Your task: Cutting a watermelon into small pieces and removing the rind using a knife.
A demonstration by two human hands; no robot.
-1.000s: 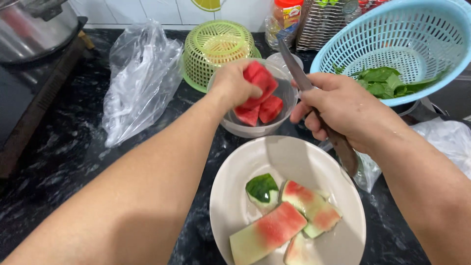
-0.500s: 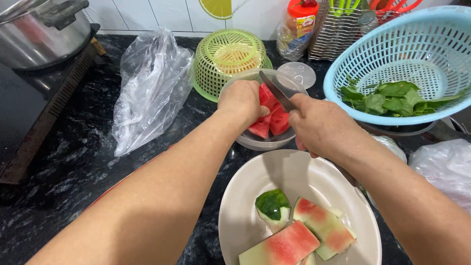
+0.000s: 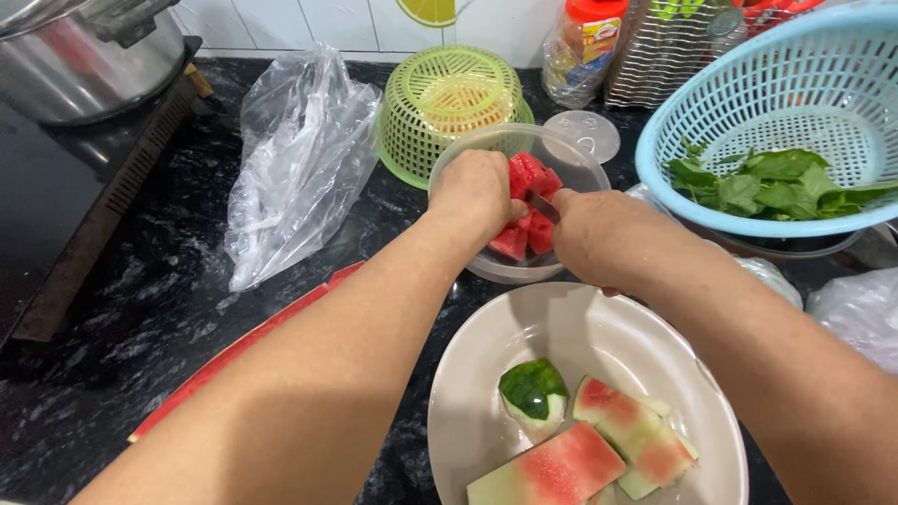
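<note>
Where hands [image 3: 538,210] meet: red, glossy watermelon chunks [image 3: 527,201].

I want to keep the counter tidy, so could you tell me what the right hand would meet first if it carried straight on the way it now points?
The right hand points up and left with the knife, so it would probably meet the red watermelon pieces in the clear bowl first, beside the left hand. Depth is hard to judge here.
</note>
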